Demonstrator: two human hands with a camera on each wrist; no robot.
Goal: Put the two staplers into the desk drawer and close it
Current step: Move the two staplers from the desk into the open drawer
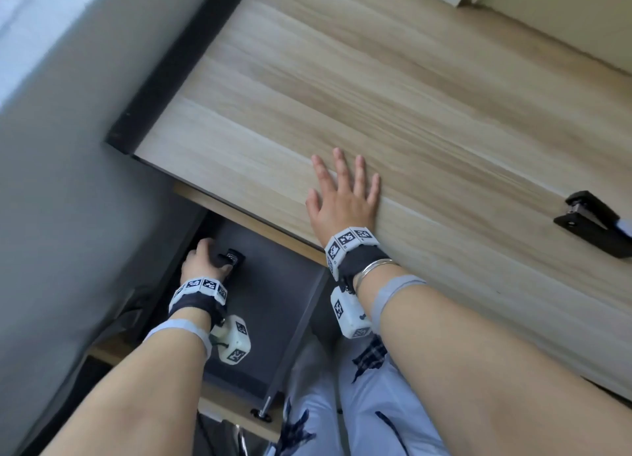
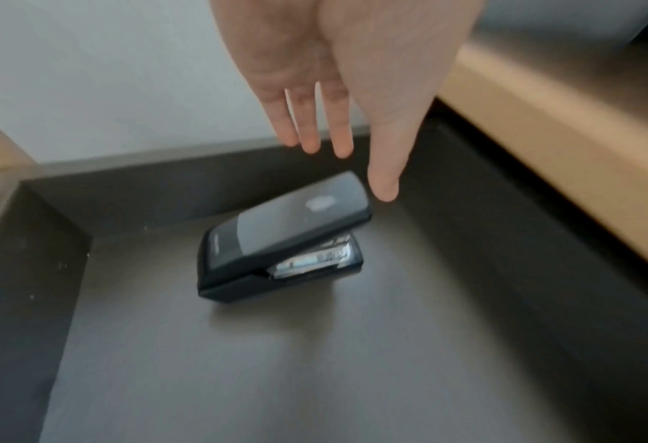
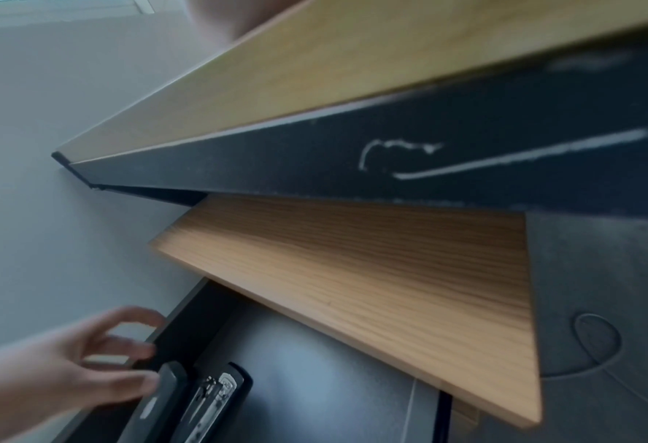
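Boxy black stapler (image 2: 281,236) lies on the drawer (image 2: 315,359)'s smooth dark floor.

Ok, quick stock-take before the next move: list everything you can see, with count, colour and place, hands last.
Black stapler in the drawer: one, black, on the drawer floor near the left wall.
Black stapler on the desk: one, black, right part of the desktop.
Open dark grey drawer: one, dark grey inside, below the desk edge.
Light wood desktop: one, pale wood with black edge.
Silver bangle: one, on the right wrist.
Left hand: fingers straight, just above the drawer stapler.
Right hand: flat on the desktop.
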